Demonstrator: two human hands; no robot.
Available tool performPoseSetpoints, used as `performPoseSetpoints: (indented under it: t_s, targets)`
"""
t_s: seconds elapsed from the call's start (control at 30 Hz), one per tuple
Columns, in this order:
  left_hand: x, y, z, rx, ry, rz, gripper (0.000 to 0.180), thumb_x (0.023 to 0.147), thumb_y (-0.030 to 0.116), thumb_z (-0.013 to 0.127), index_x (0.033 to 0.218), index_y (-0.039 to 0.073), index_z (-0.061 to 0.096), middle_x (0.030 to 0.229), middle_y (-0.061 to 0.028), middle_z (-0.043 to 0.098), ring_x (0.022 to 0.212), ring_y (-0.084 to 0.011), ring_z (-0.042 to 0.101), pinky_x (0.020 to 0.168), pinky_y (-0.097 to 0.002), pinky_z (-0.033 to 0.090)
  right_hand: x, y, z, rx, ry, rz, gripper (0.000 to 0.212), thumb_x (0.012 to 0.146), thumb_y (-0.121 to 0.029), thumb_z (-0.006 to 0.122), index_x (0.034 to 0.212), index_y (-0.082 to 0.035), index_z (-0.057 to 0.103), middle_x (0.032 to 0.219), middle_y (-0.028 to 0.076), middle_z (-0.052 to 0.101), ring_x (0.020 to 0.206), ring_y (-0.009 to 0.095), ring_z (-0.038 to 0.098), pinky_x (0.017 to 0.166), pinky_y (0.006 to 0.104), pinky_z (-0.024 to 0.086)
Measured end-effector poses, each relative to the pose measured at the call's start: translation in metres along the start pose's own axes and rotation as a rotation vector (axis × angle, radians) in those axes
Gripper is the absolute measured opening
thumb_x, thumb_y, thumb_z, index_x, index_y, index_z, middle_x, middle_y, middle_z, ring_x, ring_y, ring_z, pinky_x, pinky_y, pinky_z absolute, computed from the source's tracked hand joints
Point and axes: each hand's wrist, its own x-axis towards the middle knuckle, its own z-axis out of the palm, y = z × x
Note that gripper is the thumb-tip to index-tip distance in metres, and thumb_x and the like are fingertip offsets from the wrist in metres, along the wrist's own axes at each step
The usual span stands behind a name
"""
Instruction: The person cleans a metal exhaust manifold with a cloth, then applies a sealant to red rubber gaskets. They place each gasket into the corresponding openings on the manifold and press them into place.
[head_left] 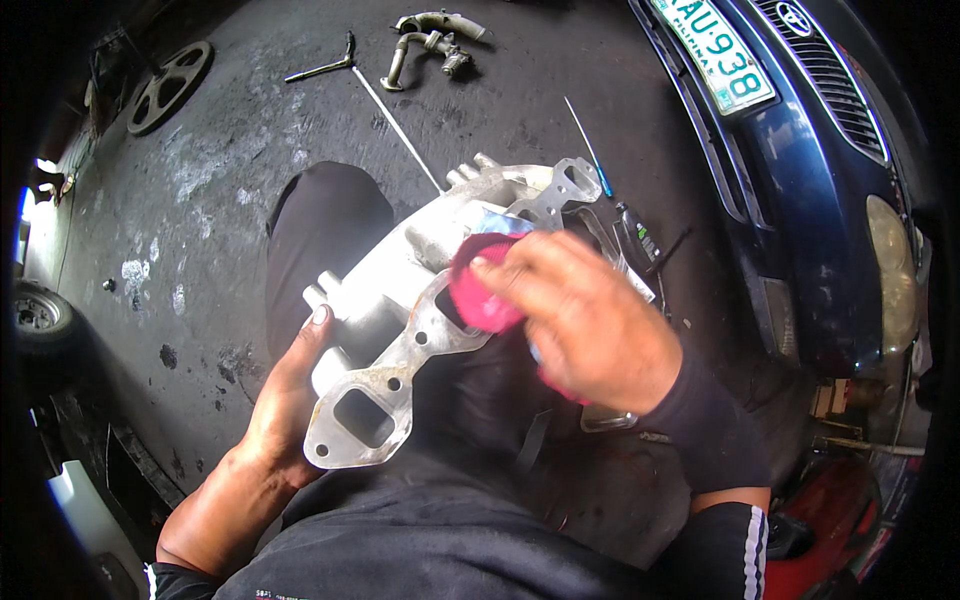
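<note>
A silver metal intake manifold (365, 300) lies across my lap, its flat flange with rectangular ports turned up toward me. My left hand (272, 410) grips the manifold's near left end, thumb on top by a short pipe stub; the other fingers are hidden beneath it. In my right hand (600, 320), slightly blurred, is a pinkish-red cloth (485, 297), pressed against the middle of the flange and covering part of a port. A bit of light blue cloth shows beside the red one.
On the dark floor ahead lie a curved metal pipe (436, 42), a long-shafted T-handle wrench (398, 128), a blue-handled screwdriver (603, 180) and a black bottle (636, 238). A dark blue car's front bumper (790, 190) stands close on the right. A tyre (42, 322) is at far left.
</note>
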Motion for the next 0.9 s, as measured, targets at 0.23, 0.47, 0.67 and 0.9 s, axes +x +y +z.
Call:
performPoseSetpoints:
  t_s: [0.23, 0.47, 0.67, 0.9]
  targets:
    - [-0.002, -0.001, -0.002, 0.011, -0.073, 0.016, 0.076, 0.113, 0.06, 0.062, 0.167, 0.009, 0.044, 0.154, -0.0174, 0.061, 0.137, -0.0323, 0.068, 0.113, -0.0512, 0.058, -0.004, -0.004, 0.007, 0.002, 0.045, 0.007, 0.053, 0.082, 0.012, 0.063, 0.133, 0.002, 0.074, 0.121, 0.022, 0.068, 0.116, 0.044, 0.068, 0.102, 0.0508, 0.057]
    - [-0.006, 0.002, 0.0, -0.033, -0.033, 0.046, 0.078, 0.107, 0.055, 0.074, 0.162, 0.006, 0.048, 0.139, -0.0184, 0.07, 0.117, -0.0297, 0.076, 0.099, -0.0459, 0.066, -0.015, 0.057, -0.059, -0.37, 0.211, 0.382, 0.048, 0.087, 0.011, 0.059, 0.131, 0.001, 0.076, 0.117, 0.019, 0.069, 0.109, 0.039, 0.072, 0.097, 0.0449, 0.057]
    - [-0.005, 0.004, 0.008, -0.088, -0.008, 0.036, 0.079, 0.104, 0.054, 0.079, 0.157, 0.002, 0.053, 0.13, -0.0193, 0.076, 0.103, -0.0265, 0.082, 0.09, -0.0411, 0.071, -0.025, 0.058, -0.003, -0.193, 0.158, 0.292, 0.063, 0.086, 0.012, 0.06, 0.147, -0.002, 0.071, 0.121, 0.018, 0.068, 0.118, 0.037, 0.068, 0.107, 0.0455, 0.054]
    - [0.001, 0.003, 0.004, -0.003, -0.039, 0.03, 0.083, 0.105, 0.06, 0.074, 0.162, 0.004, 0.049, 0.138, -0.0195, 0.071, 0.116, -0.028, 0.077, 0.097, -0.0441, 0.067, -0.035, 0.04, 0.008, -0.193, 0.167, 0.267, 0.067, 0.084, 0.011, 0.062, 0.15, 0.001, 0.067, 0.122, 0.02, 0.068, 0.115, 0.042, 0.067, 0.103, 0.048, 0.055]
